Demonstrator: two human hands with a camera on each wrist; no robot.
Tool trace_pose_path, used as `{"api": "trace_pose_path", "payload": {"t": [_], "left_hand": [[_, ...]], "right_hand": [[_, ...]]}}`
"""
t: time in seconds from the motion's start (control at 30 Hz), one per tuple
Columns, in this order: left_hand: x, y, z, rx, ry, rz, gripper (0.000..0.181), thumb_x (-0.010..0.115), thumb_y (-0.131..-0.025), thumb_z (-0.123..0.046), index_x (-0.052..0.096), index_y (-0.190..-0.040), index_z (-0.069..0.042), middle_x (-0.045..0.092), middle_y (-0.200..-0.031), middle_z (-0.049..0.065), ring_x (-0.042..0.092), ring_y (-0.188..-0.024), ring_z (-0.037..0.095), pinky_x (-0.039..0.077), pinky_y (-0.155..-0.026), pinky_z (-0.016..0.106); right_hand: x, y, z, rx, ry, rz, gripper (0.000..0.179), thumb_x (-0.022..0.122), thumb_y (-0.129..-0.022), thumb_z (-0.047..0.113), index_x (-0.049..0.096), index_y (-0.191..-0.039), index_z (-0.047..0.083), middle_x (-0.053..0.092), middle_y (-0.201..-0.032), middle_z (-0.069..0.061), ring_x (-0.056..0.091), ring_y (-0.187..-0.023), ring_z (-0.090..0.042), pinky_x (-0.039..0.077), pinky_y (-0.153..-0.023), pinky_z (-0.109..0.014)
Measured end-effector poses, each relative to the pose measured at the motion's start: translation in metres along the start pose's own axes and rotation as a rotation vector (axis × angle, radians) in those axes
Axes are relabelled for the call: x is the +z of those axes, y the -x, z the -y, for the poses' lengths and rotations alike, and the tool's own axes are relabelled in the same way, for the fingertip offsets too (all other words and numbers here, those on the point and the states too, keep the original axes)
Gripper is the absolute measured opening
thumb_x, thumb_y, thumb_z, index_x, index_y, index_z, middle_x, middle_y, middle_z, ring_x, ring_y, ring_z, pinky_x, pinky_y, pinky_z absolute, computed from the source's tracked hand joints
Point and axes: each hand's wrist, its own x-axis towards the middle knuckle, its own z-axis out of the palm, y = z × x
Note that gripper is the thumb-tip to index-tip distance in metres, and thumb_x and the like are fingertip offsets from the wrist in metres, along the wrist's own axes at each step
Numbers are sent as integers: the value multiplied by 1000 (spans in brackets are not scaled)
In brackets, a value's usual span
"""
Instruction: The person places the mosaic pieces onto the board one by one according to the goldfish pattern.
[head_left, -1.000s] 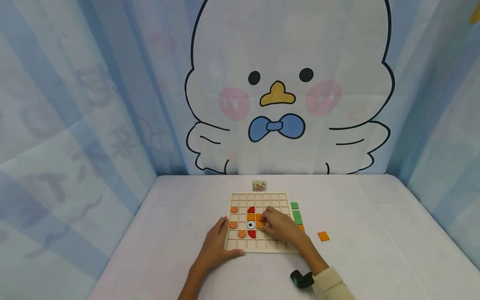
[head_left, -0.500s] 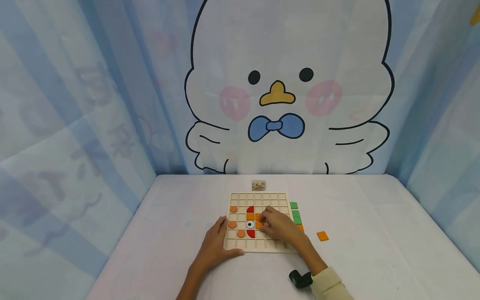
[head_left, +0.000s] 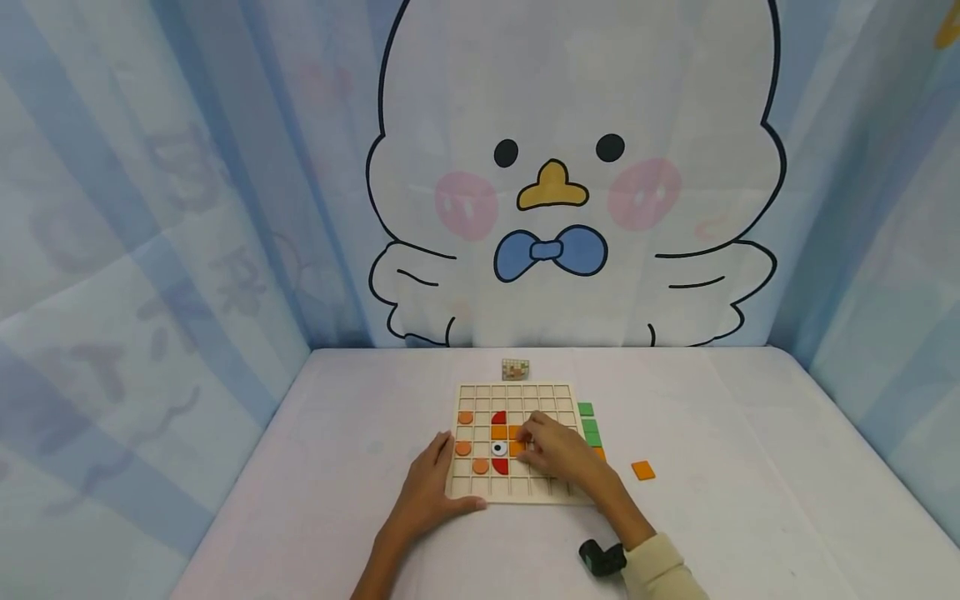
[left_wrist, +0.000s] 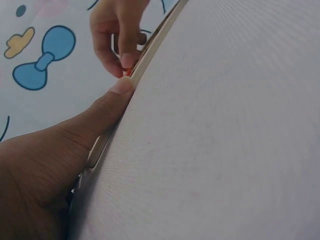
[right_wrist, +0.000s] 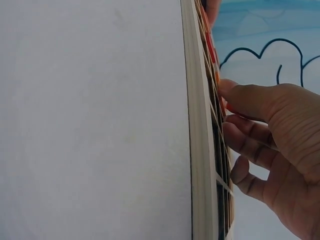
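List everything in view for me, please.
Table: one, white, foreground.
Backdrop: one, blue and white, behind table.
Grid board: one, cream, on table.
Card: one, beige, beyond board.
Discs: three, orange, board's left.
Quarter-rounds: two, red, on board.
Eye piece: one, white and black, on board.
Squares: at least three, orange, on board.
Tiles: at least two, green, board's right edge.
Loose squares: two, orange, right of board.
Device: one, black, beside right sleeve.
Left hand: one, bare, board's left edge.
Right hand: one, bare, over board.

Just a hair's drift in the head view since a second ago — gridded board (head_left: 482, 432), left hand (head_left: 425, 479), right hand (head_left: 558, 450) and loose orange tile (head_left: 643, 471) sit slightly farther left.
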Motion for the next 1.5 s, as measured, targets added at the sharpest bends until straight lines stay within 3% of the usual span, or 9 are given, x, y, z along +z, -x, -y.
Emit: {"api": "trace_pose_path", "payload": {"t": [0.2,0.37,1.1,1.5], "left_hand": [[-1,-1,-2,5,7,-5,121,74,-66,-73,29,-153,-1,27,-159,16,34,-142,34,32,-115,51],[-1,0,-3,-17,8,0,121,75,-66,-72,28,-153,-2,26,-159,15,34,-141,34,32,-115,52],[-3,2,-5,-29,10,10,120,75,-68,-70,26,-153,-1,23,-160,17,31,-143,36,31,-115,54],[-3,3,-7,-28,8,9,121,76,-67,-70,26,-153,0,24,-160,17,32,-142,36,31,-115,54]], "right_hand": [[-9,3,-3,23,-21,-6,22,74,-87,24,69,-104,10,59,-101,3,56,-82,-7,54,-75,-28],[-19,10,-10,51,-41,-16,20,72,-89,22,68,-104,10,58,-101,3,52,-78,-6,50,-69,-24],[-53,49,-57,193,-137,6,12,73,-87,15,68,-95,8,55,-88,0,48,-74,-11,44,-61,-19],[-51,63,-73,156,-155,27,15,78,-83,15,68,-93,9,56,-84,4,46,-73,-9,44,-61,-18]]}}
